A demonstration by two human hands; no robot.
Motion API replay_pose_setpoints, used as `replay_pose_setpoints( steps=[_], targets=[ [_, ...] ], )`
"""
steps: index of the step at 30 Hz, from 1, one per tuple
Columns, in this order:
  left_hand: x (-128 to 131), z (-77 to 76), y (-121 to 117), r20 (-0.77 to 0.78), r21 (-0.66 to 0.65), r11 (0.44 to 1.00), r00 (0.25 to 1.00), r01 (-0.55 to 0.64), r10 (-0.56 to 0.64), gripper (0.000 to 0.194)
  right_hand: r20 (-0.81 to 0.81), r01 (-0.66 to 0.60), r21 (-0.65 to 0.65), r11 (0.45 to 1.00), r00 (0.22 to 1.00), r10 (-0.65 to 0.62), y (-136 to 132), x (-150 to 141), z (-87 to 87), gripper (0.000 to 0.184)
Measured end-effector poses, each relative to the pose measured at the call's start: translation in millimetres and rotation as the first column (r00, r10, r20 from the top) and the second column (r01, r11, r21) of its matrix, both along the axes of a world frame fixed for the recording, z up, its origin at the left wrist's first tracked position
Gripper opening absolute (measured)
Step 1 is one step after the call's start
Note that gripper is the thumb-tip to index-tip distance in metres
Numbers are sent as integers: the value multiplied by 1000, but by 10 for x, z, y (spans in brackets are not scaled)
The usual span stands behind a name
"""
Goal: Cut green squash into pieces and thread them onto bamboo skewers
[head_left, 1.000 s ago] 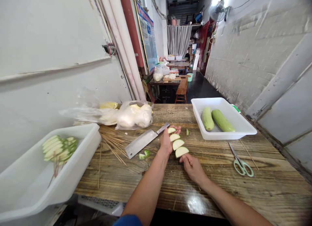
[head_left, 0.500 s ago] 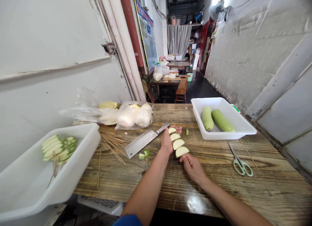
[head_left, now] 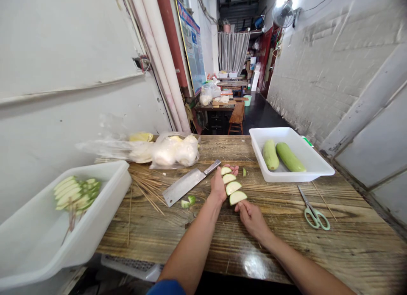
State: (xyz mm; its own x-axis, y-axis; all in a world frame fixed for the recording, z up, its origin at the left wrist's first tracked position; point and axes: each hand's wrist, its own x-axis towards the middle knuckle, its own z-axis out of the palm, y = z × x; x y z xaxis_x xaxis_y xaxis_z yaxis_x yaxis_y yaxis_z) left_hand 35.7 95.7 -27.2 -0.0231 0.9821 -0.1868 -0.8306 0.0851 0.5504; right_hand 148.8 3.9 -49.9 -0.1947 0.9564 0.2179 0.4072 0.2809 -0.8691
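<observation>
A row of several half-round zucchini slices, pale inside with green rind, runs from my left palm toward my right hand. My left hand is turned up and cradles the row from its left side, fingertips showing beyond the farthest slice. Just below the nearest slice, my right hand is closed in a pinch on a thin bamboo skewer, whose tip pokes out under the wrist; most of it is hidden. Left of my hands lies a cleaver, with green offcuts beside its blade.
Loose skewers lie left of the cleaver. A white tub at left contains skewered slices. At right, a white tray bears two whole zucchini; scissors lie before it. Plastic bags stand at the table's back left.
Both hands and the row of slices have drifted very slightly to the right. The hold is the same, and the things on the table stay where they were.
</observation>
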Motion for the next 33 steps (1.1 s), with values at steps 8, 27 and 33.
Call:
replay_pose_setpoints(
  steps=[8, 27, 33],
  targets=[
    [-36, 20, 15, 44, -24, 999, 998, 44, -42, 39, -28, -8, -16, 1000, 1000, 8, 49, -9, -13, 33],
    [81, -64, -119, -81, 125, 916, 924, 381, -373, 25, -4, 172, 122, 977, 985, -173, 301, 74, -70, 37],
    [-28, -67, -57, -62, 93, 955, 959, 281, -276, 17, 48, 130, 91, 987, 990, -134, 284, 64, -90, 33]
  ],
)
